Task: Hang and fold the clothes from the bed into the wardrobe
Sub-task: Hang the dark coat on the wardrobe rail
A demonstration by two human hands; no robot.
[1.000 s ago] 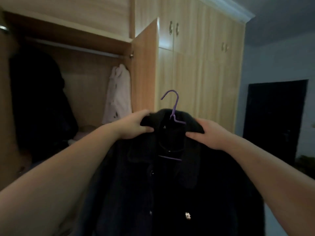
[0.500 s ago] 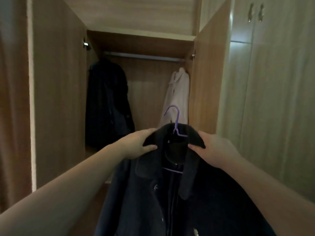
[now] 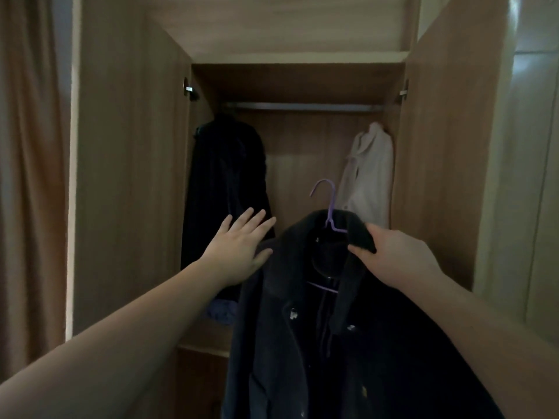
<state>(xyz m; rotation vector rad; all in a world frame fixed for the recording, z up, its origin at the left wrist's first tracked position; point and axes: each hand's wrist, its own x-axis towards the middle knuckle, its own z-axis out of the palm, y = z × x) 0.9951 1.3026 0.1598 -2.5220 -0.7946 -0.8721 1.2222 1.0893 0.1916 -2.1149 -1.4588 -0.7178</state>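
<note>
From the head view we count three garments and one hanger (image 3: 328,204). Our right hand (image 3: 393,255) grips the collar of a dark coat (image 3: 302,328), which hangs on the purple hanger in front of the open wardrobe (image 3: 438,146), below its one rail (image 3: 302,106). Our left hand (image 3: 239,243) is flat, fingers straight, beside the coat's shoulder; we cannot tell whether it touches. On the rail hang two garments: a dark jacket (image 3: 223,182) left and a white shirt (image 3: 369,176) right, well apart.

Dark coat (image 3: 348,343) on purple hanger (image 3: 330,207), facing open wardrobe (image 3: 130,176).
</note>
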